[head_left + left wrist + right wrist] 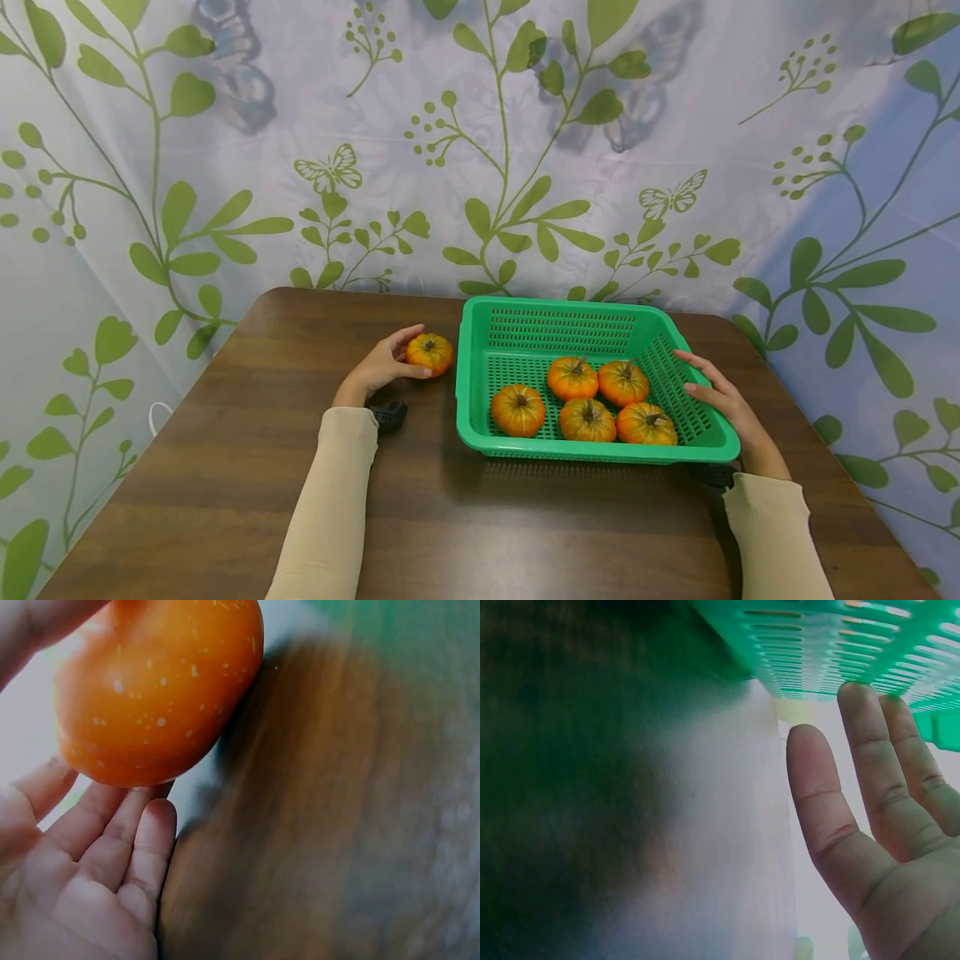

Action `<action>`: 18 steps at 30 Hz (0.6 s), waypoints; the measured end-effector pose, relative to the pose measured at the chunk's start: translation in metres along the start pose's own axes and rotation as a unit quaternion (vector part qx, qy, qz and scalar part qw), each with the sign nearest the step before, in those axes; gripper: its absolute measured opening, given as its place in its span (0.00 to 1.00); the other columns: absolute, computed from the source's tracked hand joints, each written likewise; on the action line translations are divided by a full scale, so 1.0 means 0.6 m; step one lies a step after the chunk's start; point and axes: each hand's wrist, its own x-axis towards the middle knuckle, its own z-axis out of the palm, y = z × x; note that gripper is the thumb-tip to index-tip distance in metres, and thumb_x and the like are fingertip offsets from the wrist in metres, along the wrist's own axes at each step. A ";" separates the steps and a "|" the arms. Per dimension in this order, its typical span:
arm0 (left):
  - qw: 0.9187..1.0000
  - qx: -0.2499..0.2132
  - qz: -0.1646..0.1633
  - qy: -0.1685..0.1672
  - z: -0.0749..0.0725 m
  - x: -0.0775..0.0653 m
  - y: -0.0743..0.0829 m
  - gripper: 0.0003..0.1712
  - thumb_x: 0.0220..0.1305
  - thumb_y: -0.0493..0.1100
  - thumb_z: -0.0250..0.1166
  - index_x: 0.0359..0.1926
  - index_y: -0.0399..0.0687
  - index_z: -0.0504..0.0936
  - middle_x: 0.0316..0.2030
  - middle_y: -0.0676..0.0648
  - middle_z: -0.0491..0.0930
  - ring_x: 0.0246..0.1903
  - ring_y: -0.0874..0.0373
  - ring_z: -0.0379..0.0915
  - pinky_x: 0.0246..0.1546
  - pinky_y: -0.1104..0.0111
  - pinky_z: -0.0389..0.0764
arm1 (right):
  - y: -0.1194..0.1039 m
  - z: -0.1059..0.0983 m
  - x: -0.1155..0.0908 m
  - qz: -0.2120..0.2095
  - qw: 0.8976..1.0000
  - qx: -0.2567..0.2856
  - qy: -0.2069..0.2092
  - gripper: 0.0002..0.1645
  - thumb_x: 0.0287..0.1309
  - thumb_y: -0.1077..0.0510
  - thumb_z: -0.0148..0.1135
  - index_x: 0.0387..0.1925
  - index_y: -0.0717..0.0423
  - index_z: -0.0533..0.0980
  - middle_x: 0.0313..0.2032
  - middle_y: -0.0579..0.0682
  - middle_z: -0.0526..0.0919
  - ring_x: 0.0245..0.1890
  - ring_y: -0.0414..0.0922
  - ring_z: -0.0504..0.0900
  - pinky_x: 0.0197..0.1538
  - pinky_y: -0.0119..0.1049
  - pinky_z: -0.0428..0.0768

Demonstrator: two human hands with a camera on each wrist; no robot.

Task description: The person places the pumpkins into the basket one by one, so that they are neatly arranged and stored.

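Note:
A small orange pumpkin (430, 355) lies left of the green plastic basket (600, 452). My left hand (382, 362) grips it from the left, thumb at the near side and fingers around the far side. In the left wrist view, the speckled orange underside of the pumpkin (161, 697) shows above the fingers (105, 832). At the basket's right end, my right hand (723, 400) holds the rim, with the thumb and a finger over it. Other fingers (866, 742) extend along the slotted outer wall in the right wrist view. Several similar pumpkins (588, 420) sit inside the basket.
Beneath everything is a brown wooden table (480, 533), its far edge close behind the basket. A pale curtain (420, 167) printed with green leaves and butterflies hangs at the back and sides. Dark straps (388, 415) show at the wrists.

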 end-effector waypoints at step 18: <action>1.000 0.022 -0.020 -0.002 0.001 0.001 -0.001 0.52 0.67 0.31 0.74 0.85 0.35 0.55 0.79 0.29 0.61 0.75 0.32 0.62 0.79 0.44 0.61 | 0.004 -0.004 0.006 -0.029 0.999 -0.026 0.000 0.36 0.82 0.67 0.44 0.81 0.35 0.65 0.68 0.29 0.61 0.59 0.27 0.76 0.52 0.23 0.80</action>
